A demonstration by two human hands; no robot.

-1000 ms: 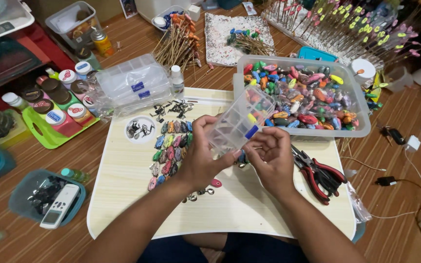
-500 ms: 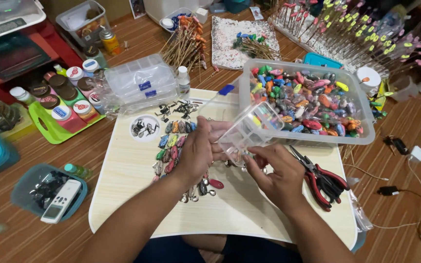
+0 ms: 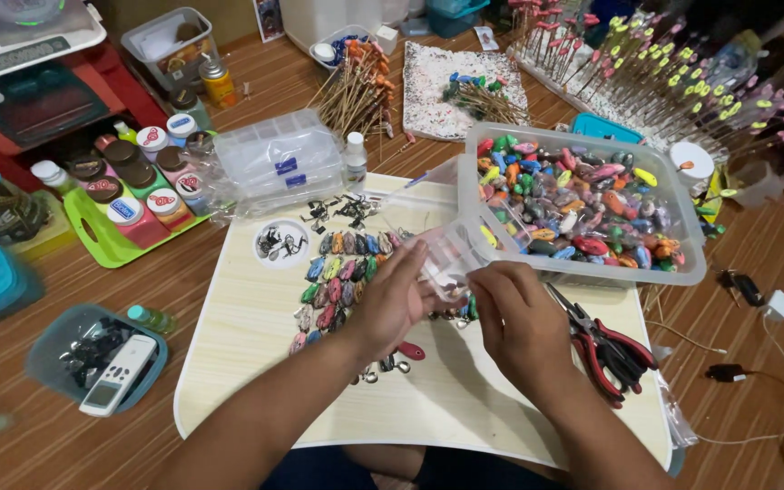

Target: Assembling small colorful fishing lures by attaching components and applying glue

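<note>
The small clear compartment box (image 3: 451, 259) has been lowered from its raised tilt and is now gripped between the left hand (image 3: 392, 304) and right hand (image 3: 519, 318), above the pale board (image 3: 256, 381). Small pieces could be spilled if it is tipped further. The board is laid on a crowded wooden floor (image 3: 755, 381), with red pliers (image 3: 610, 349) just beside.

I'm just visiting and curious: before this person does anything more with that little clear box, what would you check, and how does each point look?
1. Both hands on the small clear box: left hand and right hand touch it: ok.
2. Box level: tilted: not ok.
3. Box lid shut: cannot tell.
4. Box contents: cannot tell.
5. Red-handled pliers apart from the right hand: ok.
6. Rows of painted lures on the board lie orderly: ok.
</note>
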